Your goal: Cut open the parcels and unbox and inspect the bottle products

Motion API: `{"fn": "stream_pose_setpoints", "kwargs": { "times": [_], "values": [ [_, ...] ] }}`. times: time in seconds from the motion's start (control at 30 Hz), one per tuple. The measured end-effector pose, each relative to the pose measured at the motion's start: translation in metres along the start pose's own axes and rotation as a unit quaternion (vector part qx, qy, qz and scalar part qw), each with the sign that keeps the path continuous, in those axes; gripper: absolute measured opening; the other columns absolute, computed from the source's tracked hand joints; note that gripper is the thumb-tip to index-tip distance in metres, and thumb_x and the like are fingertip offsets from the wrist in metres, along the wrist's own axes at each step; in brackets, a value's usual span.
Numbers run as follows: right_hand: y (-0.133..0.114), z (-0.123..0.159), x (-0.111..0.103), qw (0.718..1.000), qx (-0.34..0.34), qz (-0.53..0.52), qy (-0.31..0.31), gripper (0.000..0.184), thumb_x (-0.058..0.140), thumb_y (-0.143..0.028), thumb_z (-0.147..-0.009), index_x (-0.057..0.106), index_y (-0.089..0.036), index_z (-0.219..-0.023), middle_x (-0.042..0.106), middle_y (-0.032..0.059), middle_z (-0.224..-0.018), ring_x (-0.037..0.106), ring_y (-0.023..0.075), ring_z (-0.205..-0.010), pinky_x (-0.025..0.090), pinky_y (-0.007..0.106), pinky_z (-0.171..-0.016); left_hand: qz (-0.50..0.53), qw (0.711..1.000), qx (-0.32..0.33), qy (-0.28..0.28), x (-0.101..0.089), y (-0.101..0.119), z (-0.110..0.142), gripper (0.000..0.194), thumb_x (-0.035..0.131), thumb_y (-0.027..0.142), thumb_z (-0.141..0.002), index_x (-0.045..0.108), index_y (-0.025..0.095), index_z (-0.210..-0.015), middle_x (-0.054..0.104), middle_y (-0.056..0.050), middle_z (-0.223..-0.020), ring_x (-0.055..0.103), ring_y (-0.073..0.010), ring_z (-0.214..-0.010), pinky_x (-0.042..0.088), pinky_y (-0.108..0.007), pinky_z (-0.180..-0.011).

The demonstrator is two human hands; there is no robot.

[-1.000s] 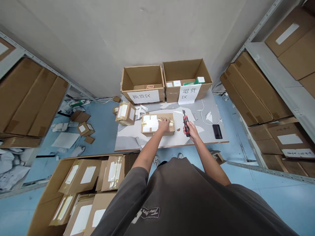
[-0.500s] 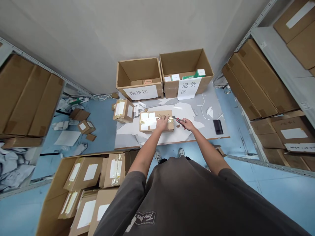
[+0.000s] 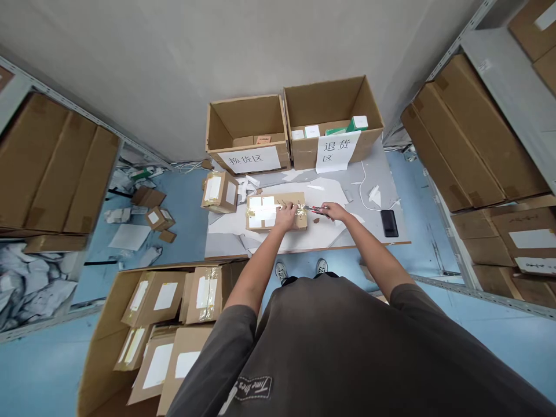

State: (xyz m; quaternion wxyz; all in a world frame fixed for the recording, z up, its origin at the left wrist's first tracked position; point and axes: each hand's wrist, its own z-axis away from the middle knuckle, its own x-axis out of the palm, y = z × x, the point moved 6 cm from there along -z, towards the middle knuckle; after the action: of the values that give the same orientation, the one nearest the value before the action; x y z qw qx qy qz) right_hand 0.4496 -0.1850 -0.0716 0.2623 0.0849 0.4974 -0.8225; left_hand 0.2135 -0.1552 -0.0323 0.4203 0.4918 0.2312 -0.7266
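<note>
On the table lies a taped cardboard box (image 3: 256, 223) with white labels on its top. My left hand (image 3: 285, 217) rests on the top of this box, its fingers laid over the cardboard, right of the labels. In my right hand (image 3: 333, 211) is a red and black utility knife (image 3: 320, 209), with the fingers wrapped round the handle. The blade points left and its tip is at the taped right end of the box; whether it has cut in I cannot tell.
Behind stand two open cartons (image 3: 249, 124) with paper signs, small boxes inside. A smaller taped parcel (image 3: 220, 192) sits left, a black phone (image 3: 389, 223) right. A large carton of parcels (image 3: 98, 347) is at lower left. Shelves with boxes (image 3: 473, 139) flank both sides.
My right hand has brought the utility knife left and turned it from upright to pointing at the box's right end. My left hand has stayed on the box. The view has shifted slightly.
</note>
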Motion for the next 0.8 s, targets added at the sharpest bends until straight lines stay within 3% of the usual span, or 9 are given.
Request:
{"fn": "stream_pose_setpoints", "kwargs": {
  "times": [0.33, 0.53, 0.8],
  "values": [
    [0.018, 0.005, 0.023, 0.996, 0.007, -0.09, -0.023, 0.016, 0.067, -0.037, -0.096, 0.064, -0.022, -0.092, 0.059, -0.0071, -0.054, 0.048, 0.0099, -0.038, 0.039, 0.021, -0.044, 0.009, 1.0, -0.005, 0.012, -0.004, 0.002, 0.003, 0.101, 0.091, 0.045, -0.072, 0.041, 0.03, -0.158, 0.046, -0.018, -0.162, 0.052, -0.0395, -0.141, 0.033, -0.052, -0.12],
    [0.028, 0.019, 0.036, 0.992, 0.015, -0.119, -0.044, 0.026, 0.073, -0.046, -0.091, 0.066, -0.021, -0.09, 0.057, -0.0072, -0.05, 0.047, 0.0098, -0.036, 0.037, 0.02, -0.04, 0.012, 1.0, -0.001, 0.012, -0.001, 0.002, 0.003, 0.1, 0.091, 0.046, -0.072, 0.041, 0.028, -0.157, 0.045, -0.018, -0.161, 0.049, -0.0411, -0.144, 0.029, -0.054, -0.122],
    [0.032, 0.04, 0.024, 0.98, 0.018, -0.194, 0.036, 0.04, 0.075, -0.061, -0.086, 0.058, -0.024, -0.085, 0.061, -0.0058, -0.051, 0.048, 0.012, -0.035, 0.036, 0.022, -0.039, 0.021, 0.999, 0.013, 0.021, 0.0, -0.001, 0.007, 0.098, 0.091, 0.051, -0.072, 0.044, 0.028, -0.155, 0.044, -0.018, -0.163, 0.047, -0.0409, -0.144, 0.032, -0.055, -0.119]
  ]
}}
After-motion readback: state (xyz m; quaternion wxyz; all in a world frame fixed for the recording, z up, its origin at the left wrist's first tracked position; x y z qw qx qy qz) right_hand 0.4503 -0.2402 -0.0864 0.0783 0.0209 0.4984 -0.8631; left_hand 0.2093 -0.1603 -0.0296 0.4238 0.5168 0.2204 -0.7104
